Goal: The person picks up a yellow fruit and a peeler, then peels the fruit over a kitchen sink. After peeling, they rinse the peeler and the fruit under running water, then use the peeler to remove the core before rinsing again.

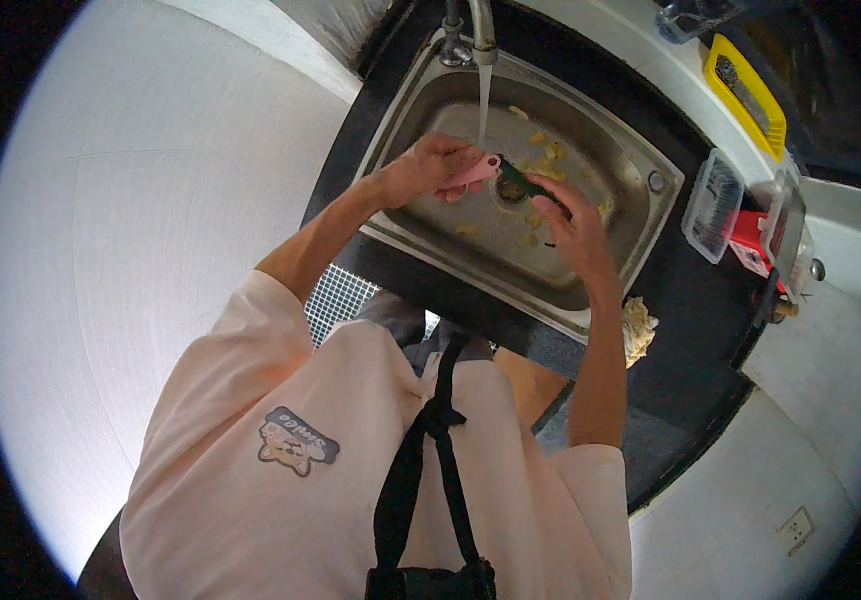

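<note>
My left hand (441, 165) is closed around a pink handle (473, 173) with a hole in its end. My fingers hide the rest of that tool. In my right hand (573, 221) is a long, dark green object (524, 182), perhaps a cucumber; its tip is at the end of the pink handle, and I cannot tell whether they touch. Both hands are over a stainless steel sink (468, 259). Water (484, 105) runs from the faucet (483, 34) just behind my hands. Yellowish peelings (552, 151) lie scattered on the basin floor around the drain (510, 189).
A crumpled cloth (638, 330) lies on the black countertop (689, 322), right of the sink. Beyond it stand a clear plastic container (714, 206) and a red box (750, 238). A yellow tray (745, 94) sits on the ledge, near a clear plastic bottle (678, 26).
</note>
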The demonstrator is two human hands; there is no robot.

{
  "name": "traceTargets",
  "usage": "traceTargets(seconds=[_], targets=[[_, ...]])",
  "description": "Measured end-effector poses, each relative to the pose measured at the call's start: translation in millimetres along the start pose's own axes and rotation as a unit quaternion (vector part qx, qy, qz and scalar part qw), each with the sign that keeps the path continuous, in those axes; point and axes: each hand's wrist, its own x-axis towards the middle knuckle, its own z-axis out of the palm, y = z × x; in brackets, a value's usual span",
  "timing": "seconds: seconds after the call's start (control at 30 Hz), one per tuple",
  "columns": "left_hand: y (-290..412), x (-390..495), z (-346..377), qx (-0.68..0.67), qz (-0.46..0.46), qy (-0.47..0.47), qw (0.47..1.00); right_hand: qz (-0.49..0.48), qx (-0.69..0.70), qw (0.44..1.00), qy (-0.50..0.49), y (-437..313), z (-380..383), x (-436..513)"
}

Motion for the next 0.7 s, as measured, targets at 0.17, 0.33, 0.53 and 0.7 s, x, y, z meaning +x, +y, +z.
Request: traceTargets(seconds=[0.17, 0.33, 0.53, 0.7], targets=[[19, -13, 10, 0.002, 0.006, -0.008, 1.0, -0.082, -0.001, 0.997, 0.016, -14, -10, -15], [27, -19, 25, 0.105, -0.007, -0.069, 0.992, -0.043, -0.115, 0.991, -0.062, -36, -24, -31], [38, -18, 43, 0.145, 0.021, -0.089, 0.985, -0.09, -0.114, 0.988, -0.057, -47, -21, -32], [41, -29, 50, 0.136, 0.017, -0.058, 0.989, -0.009, -0.022, 0.995, -0.094, -47, -16, -26]])
